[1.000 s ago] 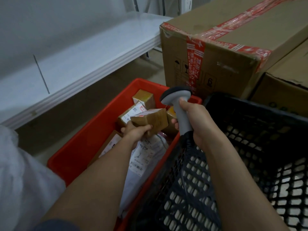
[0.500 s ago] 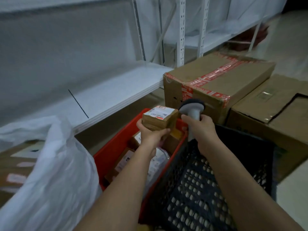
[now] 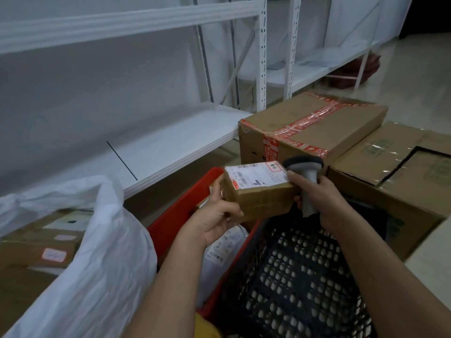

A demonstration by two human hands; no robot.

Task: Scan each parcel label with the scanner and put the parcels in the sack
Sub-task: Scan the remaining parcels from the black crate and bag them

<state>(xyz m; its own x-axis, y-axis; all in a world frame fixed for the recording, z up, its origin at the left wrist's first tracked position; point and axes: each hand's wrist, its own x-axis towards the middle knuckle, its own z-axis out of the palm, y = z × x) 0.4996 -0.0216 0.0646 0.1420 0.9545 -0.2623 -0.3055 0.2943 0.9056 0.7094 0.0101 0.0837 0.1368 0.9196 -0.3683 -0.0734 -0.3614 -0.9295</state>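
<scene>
Nearest me, the black perforated crate (image 3: pixel 300 276) fills the lower right, and the white plastic sack (image 3: pixel 85 252) slumps at lower left with its mouth gaping upward, which I judge is so a parcel can be dropped straight in. Between them my two forearms reach forward over the red crate (image 3: pixel 180 215), where a white mailer bag (image 3: pixel 219 250) lies waiting.

Just above that red crate my left hand (image 3: pixel 214 220) grips the small cardboard parcel (image 3: pixel 258 191) from below, fingers curled under its base and thumb up its left end. I hold it that way so the white shipping label (image 3: pixel 256 176) on top stays uncovered and faces up.

My right hand (image 3: pixel 324 203) is wrapped round the grey handle of the barcode scanner (image 3: pixel 305 176), index finger extended against the parcel's right top edge. The scanner's dark head stands just beyond the label's far right corner; I cannot see its window, so I cannot tell whether it is aimed at the barcode. My judgement is that the scan is in hand and the drop into the sack comes after.

Beyond the hands sit a red-taped carton (image 3: pixel 317 128) and a second carton (image 3: pixel 400 167) to its right, then the white metal shelving (image 3: pixel 170 147).
</scene>
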